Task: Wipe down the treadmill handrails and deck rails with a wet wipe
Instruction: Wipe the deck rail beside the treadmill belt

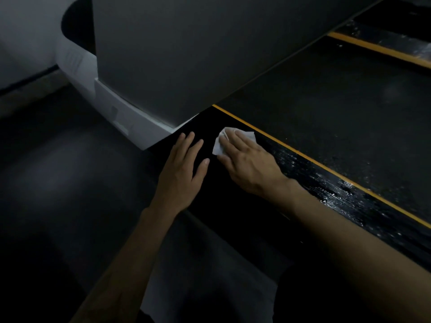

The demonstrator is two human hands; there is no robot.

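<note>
Two hands on one black deck rail, one white wet wipe between palm and rail.

Right hand (247, 159) lies flat with fingers nearly straight, pressing the wet wipe (224, 142) onto the near deck rail (338, 194); left hand (184, 166) rests beside it, fingers spread and holding nothing, at the rail's outer edge. Two orange stripes (326, 164) show, one along each side of the dark belt (338, 108), and a second rail (382, 40) gleams wet beyond. A grey motor cover (175, 54) blocks the rail just ahead of the fingertips; the rail runs unobstructed behind the wrist. No readable writing.
</note>
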